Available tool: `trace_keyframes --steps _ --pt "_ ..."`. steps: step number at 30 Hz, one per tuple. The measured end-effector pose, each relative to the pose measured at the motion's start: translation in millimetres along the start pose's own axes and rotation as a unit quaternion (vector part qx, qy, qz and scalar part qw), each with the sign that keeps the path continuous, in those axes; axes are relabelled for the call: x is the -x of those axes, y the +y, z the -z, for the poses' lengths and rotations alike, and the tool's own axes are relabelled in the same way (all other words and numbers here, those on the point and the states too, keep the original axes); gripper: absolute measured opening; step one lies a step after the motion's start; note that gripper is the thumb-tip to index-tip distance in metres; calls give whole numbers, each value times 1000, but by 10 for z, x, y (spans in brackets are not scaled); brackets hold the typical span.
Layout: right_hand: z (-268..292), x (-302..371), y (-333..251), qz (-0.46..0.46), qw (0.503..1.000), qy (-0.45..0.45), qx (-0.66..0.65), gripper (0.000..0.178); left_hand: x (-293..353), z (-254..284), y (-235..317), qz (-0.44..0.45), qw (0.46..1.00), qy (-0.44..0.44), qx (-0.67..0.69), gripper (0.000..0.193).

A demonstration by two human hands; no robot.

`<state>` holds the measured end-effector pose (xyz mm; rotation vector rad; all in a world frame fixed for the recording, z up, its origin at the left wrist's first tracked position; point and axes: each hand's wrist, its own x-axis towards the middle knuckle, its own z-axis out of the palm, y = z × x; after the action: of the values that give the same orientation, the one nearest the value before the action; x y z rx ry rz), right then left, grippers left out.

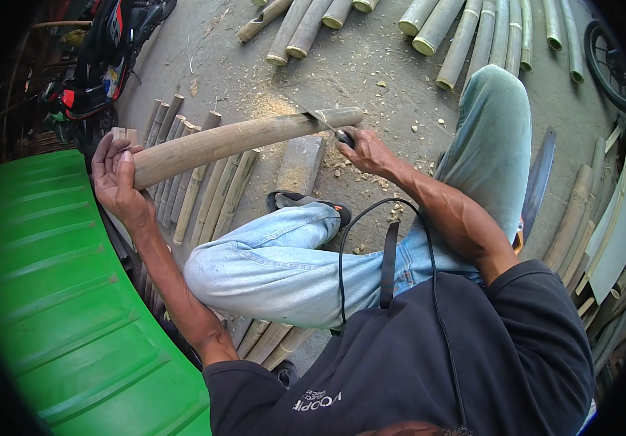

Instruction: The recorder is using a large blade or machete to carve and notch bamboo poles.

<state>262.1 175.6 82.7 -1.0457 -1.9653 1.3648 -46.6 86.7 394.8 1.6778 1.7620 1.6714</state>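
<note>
The left hand (115, 178) is wrapped around the near end of a long bamboo pole (240, 142), fingers closed over the cut end so the piece cannot roll or slide. The right hand (365, 151) is clamped on the handle of a blade (320, 120) whose edge sits across the pole close to its far end, at a slant that looks suited to shaving or splitting. The pole lies level between the two hands, above the person's crossed legs in pale jeans (284, 258), which keeps it clear of the ground while the blade bites. Just beneath it rests a flat wooden block (300, 163), likely a chopping rest, ringed by chips and sawdust (269, 105). A fan of split bamboo strips (197, 182) lies under the pole's near half. Farther off, whole bamboo culms (466, 36) lie in rows on the concrete floor (393, 87), and a green ribbed panel (73, 305) fills the left.
</note>
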Motion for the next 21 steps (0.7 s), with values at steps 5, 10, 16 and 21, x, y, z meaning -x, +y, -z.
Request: trace_keyframes --steps 5,10,16,21 --pt "201 -7 254 -67 997 4 25 29 -15 -96 23 -17 999 -32 17 44" --pt "29 -20 -149 78 997 7 -19 29 37 15 119 -41 997 -62 -18 48" --pt "221 -65 434 -85 995 2 46 31 -35 -167 86 -48 998 -39 -9 45" --pt "53 -10 271 -98 989 -19 105 37 -110 20 -86 224 957 131 -128 53"
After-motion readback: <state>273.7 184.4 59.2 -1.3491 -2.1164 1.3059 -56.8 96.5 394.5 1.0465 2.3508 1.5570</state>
